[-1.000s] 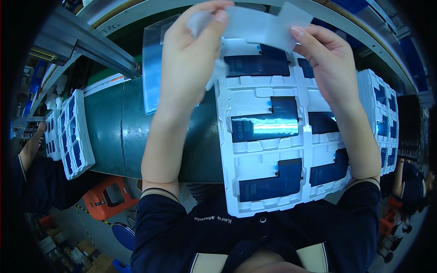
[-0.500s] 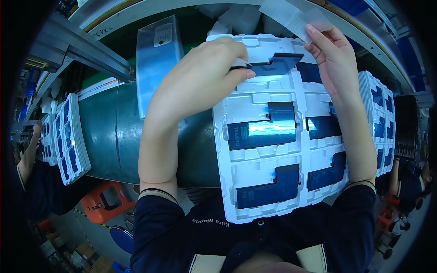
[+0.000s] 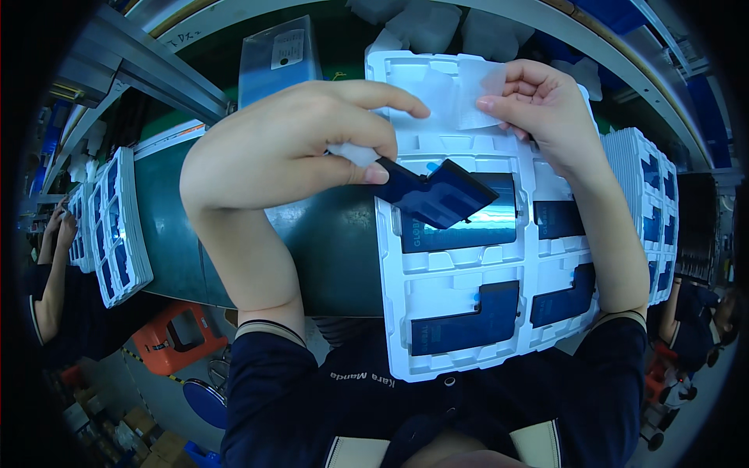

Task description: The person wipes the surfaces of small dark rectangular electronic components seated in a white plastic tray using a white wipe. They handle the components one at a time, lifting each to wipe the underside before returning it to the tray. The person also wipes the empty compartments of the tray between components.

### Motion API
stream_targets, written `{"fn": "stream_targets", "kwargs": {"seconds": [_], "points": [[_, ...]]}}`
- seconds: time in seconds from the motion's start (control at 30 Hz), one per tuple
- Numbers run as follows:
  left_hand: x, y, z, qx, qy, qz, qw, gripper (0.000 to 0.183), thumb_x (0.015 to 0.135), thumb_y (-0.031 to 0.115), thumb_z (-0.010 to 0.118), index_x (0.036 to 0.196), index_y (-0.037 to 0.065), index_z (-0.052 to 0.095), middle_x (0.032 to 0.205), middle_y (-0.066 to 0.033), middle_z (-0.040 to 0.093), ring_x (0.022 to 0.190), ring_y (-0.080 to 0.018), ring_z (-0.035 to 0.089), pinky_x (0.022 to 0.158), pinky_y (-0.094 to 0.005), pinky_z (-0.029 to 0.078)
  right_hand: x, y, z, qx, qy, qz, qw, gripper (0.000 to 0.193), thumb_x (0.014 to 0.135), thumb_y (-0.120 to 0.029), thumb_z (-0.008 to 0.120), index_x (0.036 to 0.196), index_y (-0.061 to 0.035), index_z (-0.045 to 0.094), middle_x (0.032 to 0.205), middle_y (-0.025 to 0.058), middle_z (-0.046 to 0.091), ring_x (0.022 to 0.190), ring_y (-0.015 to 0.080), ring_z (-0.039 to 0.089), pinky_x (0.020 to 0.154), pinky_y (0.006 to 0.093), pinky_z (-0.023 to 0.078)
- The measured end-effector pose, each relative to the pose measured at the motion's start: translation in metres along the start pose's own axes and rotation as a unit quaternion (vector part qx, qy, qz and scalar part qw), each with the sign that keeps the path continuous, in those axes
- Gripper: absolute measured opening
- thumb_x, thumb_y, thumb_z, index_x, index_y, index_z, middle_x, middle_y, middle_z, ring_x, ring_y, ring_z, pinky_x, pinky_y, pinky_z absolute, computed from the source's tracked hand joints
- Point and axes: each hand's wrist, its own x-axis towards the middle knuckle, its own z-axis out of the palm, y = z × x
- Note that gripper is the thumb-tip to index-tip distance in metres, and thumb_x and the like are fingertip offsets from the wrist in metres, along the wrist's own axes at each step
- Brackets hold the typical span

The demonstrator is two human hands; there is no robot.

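Note:
My left hand [image 3: 312, 136] pinches a flat, dark L-shaped battery [image 3: 445, 199] by its left end, thumb against the middle fingers, index finger stretched out. A scrap of white wrapping [image 3: 355, 152] pokes out from the same grip. Tilted, the battery hangs above a white moulded tray [image 3: 384, 312] and partly hides another battery [image 3: 499, 226] lying in a pocket. Thumb and fingers of my right hand [image 3: 546, 113] are closed on a thin translucent sheet [image 3: 480, 90] over the tray's far end. More batteries lie in the nearer pockets, such as one [image 3: 468, 324] at the near left.
A blue-filled clear plastic box [image 3: 277, 62] stands beyond my left wrist on the green work surface [image 3: 175, 226]. Stacked trays rise at the right [image 3: 620, 156] and the left [image 3: 140, 257]. Crumpled white wrapping [image 3: 421, 23] lies behind the tray. Co-workers sit at both sides.
My left hand has come back toward me and left from the far pocket, tilting the battery downward. My right hand has brought the sheet lower and left, over the tray's far end.

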Motion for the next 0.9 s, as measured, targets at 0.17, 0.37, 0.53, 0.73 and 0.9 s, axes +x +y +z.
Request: {"fn": "stream_targets", "kwargs": {"seconds": [0.17,0.37,0.53,0.73,0.9], "points": [[0.003,0.006,-0.004,-0.046,-0.066,-0.004,0.997,0.014,0.085,0.01,0.067,0.086,-0.004,0.066,0.128,-0.023,0.054,0.079,-0.027,0.061,0.074,-0.0348,0.049,0.002,0.005,-0.008,0.109,-0.026,-0.009,0.994,0.019,0.08,-0.01,0.077,0.096,-0.0031,0.069,0.077,0.0007,0.066,0.062,0.0031,0.057,0.055,0.0153,0.042],[0.003,-0.001,0.003,-0.013,-0.039,0.031,0.999,0.012,0.084,0.01,0.068,0.085,-0.002,0.066,0.131,-0.0239,0.052,0.078,-0.0279,0.061,0.075,-0.0348,0.049,0.0,0.001,0.004,-0.059,0.034,-0.002,0.998,0.02,0.08,-0.01,0.076,0.096,-0.0016,0.069,0.077,0.0027,0.066,0.064,0.0055,0.06,0.059,0.0174,0.048],[0.01,-0.011,0.014,0.01,-0.012,0.055,0.998,0.012,0.085,0.01,0.067,0.084,-0.002,0.064,0.134,-0.0243,0.051,0.079,-0.0275,0.061,0.076,-0.0351,0.049,0.001,0.009,0.004,-0.109,0.047,-0.028,0.993,0.021,0.079,-0.01,0.077,0.096,-0.0008,0.069,0.076,0.0031,0.065,0.065,0.0064,0.061,0.063,0.0185,0.05],[0.011,-0.005,0.007,-0.019,-0.029,0.036,0.999,0.012,0.085,0.01,0.068,0.084,-0.001,0.064,0.132,-0.022,0.052,0.073,-0.0212,0.056,0.071,-0.0331,0.047,0.0,0.003,0.0,0.053,-0.002,-0.008,0.999,0.021,0.079,-0.011,0.078,0.096,-0.002,0.069,0.075,0.0019,0.065,0.062,0.0047,0.059,0.057,0.016,0.046],[0.007,-0.001,0.004,-0.034,-0.042,0.012,0.998,0.012,0.087,0.011,0.067,0.085,-0.001,0.065,0.128,-0.0189,0.053,0.067,-0.0182,0.049,0.069,-0.0312,0.045,0.004,0.005,0.002,0.086,0.0,-0.01,0.996,0.021,0.079,-0.012,0.078,0.096,-0.0024,0.069,0.075,0.0018,0.066,0.062,0.0042,0.058,0.057,0.0152,0.044]]}}
